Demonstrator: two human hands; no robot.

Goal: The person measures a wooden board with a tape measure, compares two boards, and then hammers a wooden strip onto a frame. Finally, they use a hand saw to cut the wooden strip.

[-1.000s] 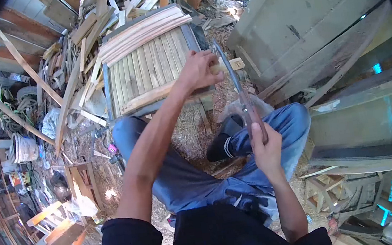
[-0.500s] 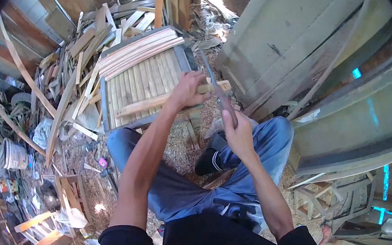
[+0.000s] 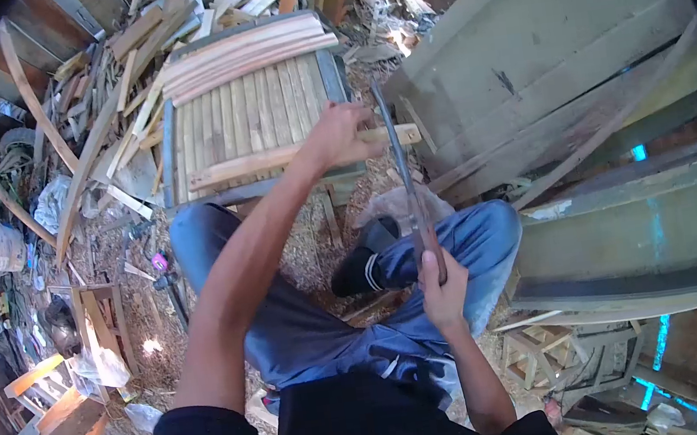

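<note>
My left hand (image 3: 340, 136) is closed around a pale wooden strip (image 3: 251, 165) near its right end, pressing it on a slatted wooden bench top (image 3: 254, 120). The strip's right end pokes out past the bench edge. My right hand (image 3: 443, 282) grips the handle of a long, narrow metal tool (image 3: 403, 167), which looks like a saw or a machete. Its blade points up and away, just right of my left hand and close to the strip. Whether blade and strip touch is unclear. Several thin strips (image 3: 250, 53) lie across the bench's far side.
Scrap wood (image 3: 143, 64) is piled behind and left of the bench. Large grey panels (image 3: 536, 46) lean on the right. A white bucket (image 3: 3, 251) stands at the left. Wooden frames (image 3: 547, 349) lie at lower right. Wood shavings (image 3: 305, 253) cover the floor around my crossed legs.
My right hand has drawn the tool down toward my body. My left hand still holds the strip. The whole view has shifted slightly.
</note>
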